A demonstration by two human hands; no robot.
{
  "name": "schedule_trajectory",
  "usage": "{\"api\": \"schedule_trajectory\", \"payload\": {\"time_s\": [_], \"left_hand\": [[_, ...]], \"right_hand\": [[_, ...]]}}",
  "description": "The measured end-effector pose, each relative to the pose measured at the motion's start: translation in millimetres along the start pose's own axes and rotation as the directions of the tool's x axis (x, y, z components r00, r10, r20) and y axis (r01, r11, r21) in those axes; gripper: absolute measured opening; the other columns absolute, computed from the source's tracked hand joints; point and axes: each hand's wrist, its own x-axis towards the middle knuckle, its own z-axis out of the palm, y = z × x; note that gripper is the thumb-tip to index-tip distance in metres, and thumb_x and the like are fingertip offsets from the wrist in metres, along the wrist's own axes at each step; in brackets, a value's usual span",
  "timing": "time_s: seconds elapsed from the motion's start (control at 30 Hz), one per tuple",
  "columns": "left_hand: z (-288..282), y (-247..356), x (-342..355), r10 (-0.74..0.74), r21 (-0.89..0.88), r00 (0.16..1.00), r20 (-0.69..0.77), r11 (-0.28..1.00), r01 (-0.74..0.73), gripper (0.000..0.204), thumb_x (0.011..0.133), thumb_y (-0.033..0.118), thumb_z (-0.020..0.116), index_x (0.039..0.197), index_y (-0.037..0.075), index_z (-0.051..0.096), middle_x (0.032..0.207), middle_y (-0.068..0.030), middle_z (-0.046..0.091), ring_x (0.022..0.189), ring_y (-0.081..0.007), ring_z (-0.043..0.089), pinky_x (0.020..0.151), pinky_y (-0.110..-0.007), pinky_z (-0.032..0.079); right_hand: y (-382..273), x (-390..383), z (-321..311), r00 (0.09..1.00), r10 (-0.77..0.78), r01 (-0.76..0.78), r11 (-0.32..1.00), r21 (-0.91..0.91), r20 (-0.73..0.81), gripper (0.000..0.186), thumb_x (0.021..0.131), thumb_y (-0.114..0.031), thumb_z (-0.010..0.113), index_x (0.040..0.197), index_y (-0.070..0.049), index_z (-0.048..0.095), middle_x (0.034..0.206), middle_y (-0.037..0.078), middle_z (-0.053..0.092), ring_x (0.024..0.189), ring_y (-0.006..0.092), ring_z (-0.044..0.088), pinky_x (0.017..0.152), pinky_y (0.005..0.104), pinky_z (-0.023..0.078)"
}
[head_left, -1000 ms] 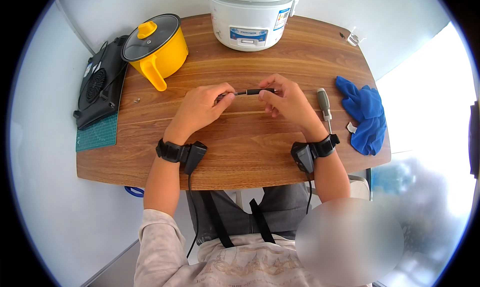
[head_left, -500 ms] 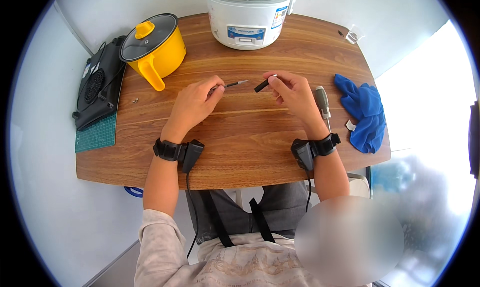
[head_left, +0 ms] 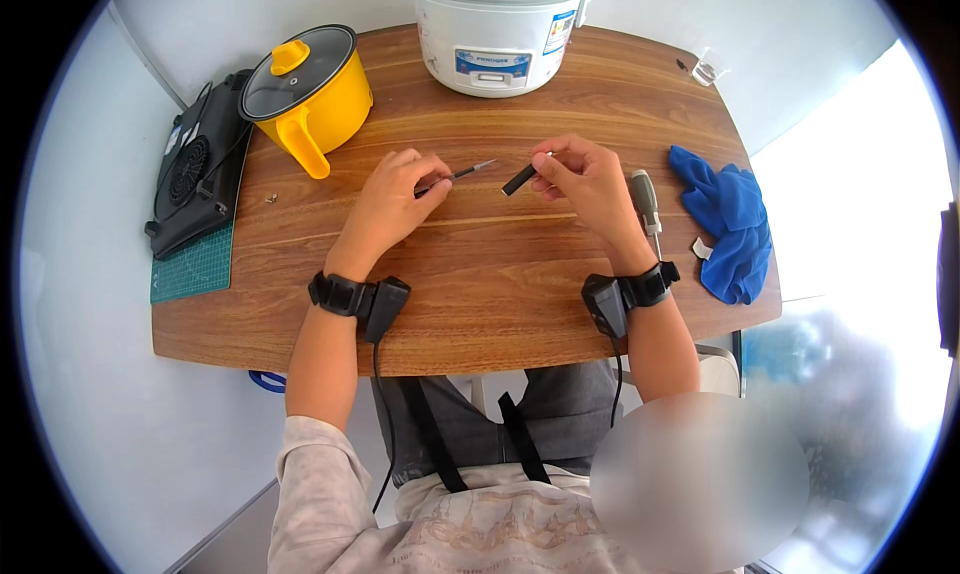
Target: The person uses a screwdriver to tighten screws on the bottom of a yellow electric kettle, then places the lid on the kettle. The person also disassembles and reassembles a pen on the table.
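A slim dark pen-like tool (head_left: 471, 170) with a pointed metal tip is pinched in my left hand (head_left: 393, 196), its tip slanting up to the right. Fingers cover its rear part, so its exact kind does not show. Across a small gap, my right hand (head_left: 588, 182) grips a short black tube (head_left: 517, 182) between thumb and fingers. The tube's lower end points down to the left, apart from the tool's tip. Both hands are over the middle of the wooden table (head_left: 480, 294). By my right wrist lies a screwdriver (head_left: 645, 199) with a grey-green handle.
Back left stands a yellow pot (head_left: 340, 104) with a glass lid, beside a black appliance (head_left: 200, 179) on a green cutting mat (head_left: 195, 269). A white rice cooker (head_left: 440, 49) is at the back. Right: a blue cloth (head_left: 730, 224), a clear cup (head_left: 707, 71). Small metal bits (head_left: 271, 199) lie left.
The black tube has tilted more steeply and its lower end has shifted slightly left and down. My left fingers have shifted on the tool, whose tip has moved a little left.
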Motion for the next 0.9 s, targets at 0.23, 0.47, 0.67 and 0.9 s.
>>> {"api": "schedule_trajectory", "payload": {"time_s": [0.23, 0.47, 0.67, 0.9], "left_hand": [[3.3, -1.9, -2.0, -0.026, -0.065, 1.000, 0.009, 0.998, 0.027, 0.018, 0.093, 0.019, 0.070, 0.105, 0.005, 0.069, 0.095, -0.0075, 0.060, 0.096, -0.0263, 0.059, 0.087, -0.036, 0.049], [-12.2, 31.1, -1.5, -0.038, -0.324, 0.992, 0.121, 0.943, 0.076, 0.026, 0.097, 0.022, 0.068, 0.116, 0.005, 0.069, 0.106, -0.0090, 0.071, 0.092, -0.0248, 0.066, 0.083, -0.032, 0.052], [-9.5, 39.9, -5.2, 0.100, -0.318, 0.984, 0.146, 0.947, -0.049, 0.029, 0.100, 0.022, 0.064, 0.119, 0.001, 0.067, 0.102, -0.0166, 0.074, 0.083, -0.0257, 0.068, 0.076, -0.033, 0.053], [0.2, 31.9, -4.7, 0.157, -0.276, 0.986, 0.060, 0.952, -0.134, 0.034, 0.105, 0.028, 0.055, 0.109, -0.003, 0.066, 0.097, -0.0171, 0.073, 0.081, -0.0282, 0.068, 0.073, -0.034, 0.053]], "right_hand": [[8.2, 3.8, 0.3, 0.992, 0.037, -0.030, 0.998, -0.055, 0.124, 0.021, 0.096, -0.017, 0.072, 0.088, 0.002, 0.066, 0.078, 0.005, 0.069, 0.067, 0.0083, 0.062, 0.061, 0.0227, 0.053], [0.5, -5.9, 20.5, 0.982, 0.028, -0.056, 0.987, 0.149, 0.188, 0.019, 0.097, -0.015, 0.070, 0.089, 0.001, 0.066, 0.080, 0.008, 0.071, 0.072, 0.0114, 0.067, 0.065, 0.0243, 0.057], [-6.0, -11.2, 30.6, 0.973, 0.108, -0.123, 0.990, 0.063, 0.202, 0.021, 0.099, -0.018, 0.068, 0.091, 0.001, 0.066, 0.078, 0.008, 0.071, 0.072, 0.0113, 0.068, 0.067, 0.0244, 0.056], [-0.1, -10.7, 32.3, 0.979, -0.070, 0.118, 0.960, -0.256, 0.189, 0.037, 0.103, -0.032, 0.060, 0.088, 0.001, 0.067, 0.064, 0.009, 0.058, 0.057, 0.0143, 0.047, 0.056, 0.0322, 0.043]]}}
